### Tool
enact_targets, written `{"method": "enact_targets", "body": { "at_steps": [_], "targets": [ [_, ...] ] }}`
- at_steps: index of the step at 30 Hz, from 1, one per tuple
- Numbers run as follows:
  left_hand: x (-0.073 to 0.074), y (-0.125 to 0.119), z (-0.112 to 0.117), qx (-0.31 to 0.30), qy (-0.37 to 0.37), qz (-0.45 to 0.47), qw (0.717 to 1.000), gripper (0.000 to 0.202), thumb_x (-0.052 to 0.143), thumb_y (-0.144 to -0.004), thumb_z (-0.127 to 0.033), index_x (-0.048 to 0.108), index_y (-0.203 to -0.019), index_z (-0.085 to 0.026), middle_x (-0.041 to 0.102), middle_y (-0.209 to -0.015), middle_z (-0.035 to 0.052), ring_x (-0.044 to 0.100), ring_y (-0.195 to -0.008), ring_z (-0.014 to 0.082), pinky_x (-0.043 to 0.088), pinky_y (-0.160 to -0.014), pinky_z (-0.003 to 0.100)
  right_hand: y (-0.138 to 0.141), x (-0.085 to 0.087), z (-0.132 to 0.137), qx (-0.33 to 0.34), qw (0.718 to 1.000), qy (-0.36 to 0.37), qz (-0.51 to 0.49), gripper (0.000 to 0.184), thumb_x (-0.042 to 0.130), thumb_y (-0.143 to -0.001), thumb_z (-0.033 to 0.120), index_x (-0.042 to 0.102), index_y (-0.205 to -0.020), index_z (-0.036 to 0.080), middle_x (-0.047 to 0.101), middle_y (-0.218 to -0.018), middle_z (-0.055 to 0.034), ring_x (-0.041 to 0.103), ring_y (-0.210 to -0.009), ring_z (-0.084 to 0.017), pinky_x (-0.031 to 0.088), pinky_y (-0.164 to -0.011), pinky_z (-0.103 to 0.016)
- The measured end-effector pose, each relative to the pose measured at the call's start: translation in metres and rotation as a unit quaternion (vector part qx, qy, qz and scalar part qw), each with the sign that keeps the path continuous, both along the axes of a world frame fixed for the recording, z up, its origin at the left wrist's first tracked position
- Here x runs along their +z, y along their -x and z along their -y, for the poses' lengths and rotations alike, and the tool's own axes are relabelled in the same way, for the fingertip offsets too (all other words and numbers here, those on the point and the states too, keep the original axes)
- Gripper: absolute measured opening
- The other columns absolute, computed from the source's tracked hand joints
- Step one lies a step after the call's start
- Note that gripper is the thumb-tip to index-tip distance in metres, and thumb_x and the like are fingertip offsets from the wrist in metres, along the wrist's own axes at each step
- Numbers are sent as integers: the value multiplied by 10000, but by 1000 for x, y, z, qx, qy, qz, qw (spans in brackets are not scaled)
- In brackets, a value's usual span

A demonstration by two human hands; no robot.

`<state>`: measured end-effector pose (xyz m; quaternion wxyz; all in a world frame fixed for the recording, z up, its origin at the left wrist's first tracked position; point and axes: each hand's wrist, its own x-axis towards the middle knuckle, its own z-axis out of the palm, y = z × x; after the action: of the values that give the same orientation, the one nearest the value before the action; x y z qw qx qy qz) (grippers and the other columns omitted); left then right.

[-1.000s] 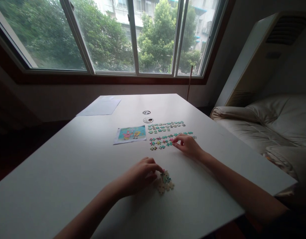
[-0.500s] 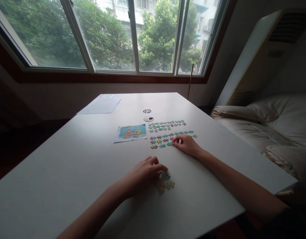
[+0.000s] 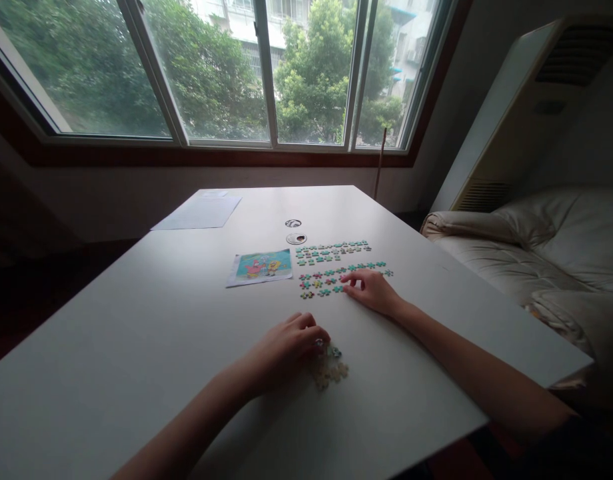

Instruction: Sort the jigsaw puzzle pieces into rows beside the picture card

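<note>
The left hand (image 3: 286, 347) pins the joined cluster (image 3: 329, 367) near the table's (image 3: 136, 347) near edge. The right hand (image 3: 369, 291), fingers narrowed, touches the loose pieces (image 3: 326, 283) mid-table; a light pinch of one piece avoids disturbing the rows.

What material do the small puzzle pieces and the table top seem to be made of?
Loose puzzle pieces: probably printed cardboard, flat, thin and colourful. Joined cluster by the left hand: pale, likely the same. Table top: smooth white, maybe laminate, with a soft sheen.
</note>
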<state>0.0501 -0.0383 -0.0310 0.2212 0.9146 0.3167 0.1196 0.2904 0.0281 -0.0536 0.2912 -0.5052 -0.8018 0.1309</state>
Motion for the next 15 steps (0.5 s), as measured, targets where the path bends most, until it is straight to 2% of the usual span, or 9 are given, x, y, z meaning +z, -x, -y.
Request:
{"method": "enact_targets", "body": {
  "at_steps": [10,15],
  "targets": [
    [-4,-3,1,4,-47,46,998,180,420,-848,-182,594,-891,-197,543,-902,59,503,-817,153,418,-719,259,2,0,2,-2,1000,-4,23,146,562,-748,262,676,-833,234,595,-747,-3,502,-600,-92,401,-631,-219],
    [1,-4,1,58,-50,110,991,202,422,-848,-206,623,-826,-190,591,-846,63,511,-813,161,419,-720,272,3,2,4,1,1000,-18,6,163,541,-770,248,652,-881,207,604,-772,-13,482,-561,-85,409,-611,-225]
  ]
}}
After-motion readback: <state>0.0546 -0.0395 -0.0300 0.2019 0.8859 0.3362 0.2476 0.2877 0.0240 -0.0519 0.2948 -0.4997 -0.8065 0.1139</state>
